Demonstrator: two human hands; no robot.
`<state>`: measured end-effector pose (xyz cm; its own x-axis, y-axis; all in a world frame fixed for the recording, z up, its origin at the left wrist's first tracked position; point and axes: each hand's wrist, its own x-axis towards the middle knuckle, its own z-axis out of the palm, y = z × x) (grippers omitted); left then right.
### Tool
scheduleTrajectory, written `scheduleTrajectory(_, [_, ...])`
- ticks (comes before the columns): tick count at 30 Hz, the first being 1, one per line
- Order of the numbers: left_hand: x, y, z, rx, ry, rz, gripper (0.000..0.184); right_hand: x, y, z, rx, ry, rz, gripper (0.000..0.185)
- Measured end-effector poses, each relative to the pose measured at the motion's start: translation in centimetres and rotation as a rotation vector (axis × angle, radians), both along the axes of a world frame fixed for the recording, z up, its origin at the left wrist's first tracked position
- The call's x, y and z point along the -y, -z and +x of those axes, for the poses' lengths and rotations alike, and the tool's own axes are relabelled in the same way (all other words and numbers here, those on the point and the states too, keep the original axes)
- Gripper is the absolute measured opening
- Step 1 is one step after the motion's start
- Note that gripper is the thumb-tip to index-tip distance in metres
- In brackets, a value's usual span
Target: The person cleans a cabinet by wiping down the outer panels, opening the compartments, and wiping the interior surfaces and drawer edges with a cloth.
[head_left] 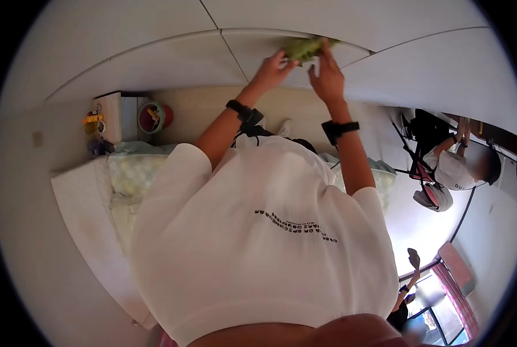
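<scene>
A crumpled green object (303, 50), possibly cloth or leaves, is at the top centre, against pale panels with dark seams. My left hand (274, 70) grips its left end between fingers and thumb. On its right side, my right hand (328, 76) has fingers pressed over it, with the thumb apart below. Both wrists wear black bands. What the object is exactly cannot be made out.
A small cabinet (112, 113) and a round bin (152, 117) stand left. Behind my body is a bed with a patterned sheet (132, 173). At right a person (452, 168) sits by a dark table; another person (402, 306) is near the window.
</scene>
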<state>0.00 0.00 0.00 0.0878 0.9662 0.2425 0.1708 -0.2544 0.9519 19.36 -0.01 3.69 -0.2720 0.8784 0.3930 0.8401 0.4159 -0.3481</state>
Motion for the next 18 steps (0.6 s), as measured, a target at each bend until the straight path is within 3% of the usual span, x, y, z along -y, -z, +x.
scheduleTrajectory(2, [-0.6, -0.1, 1.9, -0.106, 0.282, -0.253, 0.041, 0.1, -0.6, 2.9, -0.05, 0.141, 0.001, 0.044])
scheduleTrajectory(3, [1.3, 0.4, 2.5, -0.072, 0.281, -0.292, 0.041, 1.9, -1.0, 3.8, -0.046, 0.231, -0.072, 0.044])
scheduleTrajectory(6, [1.3, -1.3, 2.8, -0.308, 0.529, -0.313, 0.04, 0.8, -2.0, 5.6, -0.039, 0.314, -0.064, 0.053])
scheduleTrajectory(9, [2.2, -1.3, 1.1, -0.336, 0.511, -0.456, 0.043, 1.3, -1.0, 3.5, -0.103, 0.303, -0.055, 0.056])
scheduleTrajectory(13, [1.5, 1.7, 0.2, -0.338, 0.423, -0.403, 0.047, 0.9, -0.6, 0.6, -0.086, 0.154, 0.092, 0.053])
scheduleTrajectory(15, [0.8, 2.6, -1.4, -0.119, 0.27, -0.709, 0.051, -0.1, 0.1, -2.2, -0.08, 0.092, 0.142, 0.053])
scheduleTrajectory(16, [0.6, 3.8, -2.6, -0.123, 0.274, -0.709, 0.051, 0.1, 0.3, -4.0, -0.063, 0.074, 0.136, 0.052])
scheduleTrajectory(18, [1.3, 6.4, -5.5, 0.009, 0.055, -0.854, 0.051, 0.4, 0.6, -7.2, -0.048, -0.031, 0.056, 0.06])
